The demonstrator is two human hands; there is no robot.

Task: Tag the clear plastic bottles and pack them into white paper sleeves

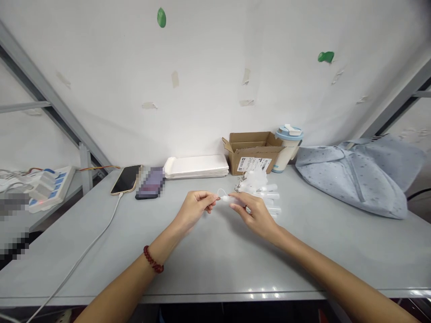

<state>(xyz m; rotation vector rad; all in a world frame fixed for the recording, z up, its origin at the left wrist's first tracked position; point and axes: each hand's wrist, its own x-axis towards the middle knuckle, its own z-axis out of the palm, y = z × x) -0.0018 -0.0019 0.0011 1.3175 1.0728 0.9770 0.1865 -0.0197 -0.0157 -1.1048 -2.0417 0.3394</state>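
Observation:
Between the thumb and forefinger of my right hand (254, 213) is a small white plastic bottle (226, 199), with a thin white loop standing up from its tip. My left hand (198, 207) is closed in a pinch right at that tip, on a small dark piece too tiny to name. Behind and under my right hand lie several similar translucent bottles (271, 196) side by side. A heap of whitish plastic pieces with small metal bits (254, 180) rests just beyond them.
An open cardboard box (252, 157) and a blue-lidded cup (284, 150) stand at the wall. Left of them are stacked white envelopes (197, 167), two phones (126, 180) and a charging cable (97, 240). A blue cloth bag (350, 179) lies right; a power strip (55, 188) sits far left.

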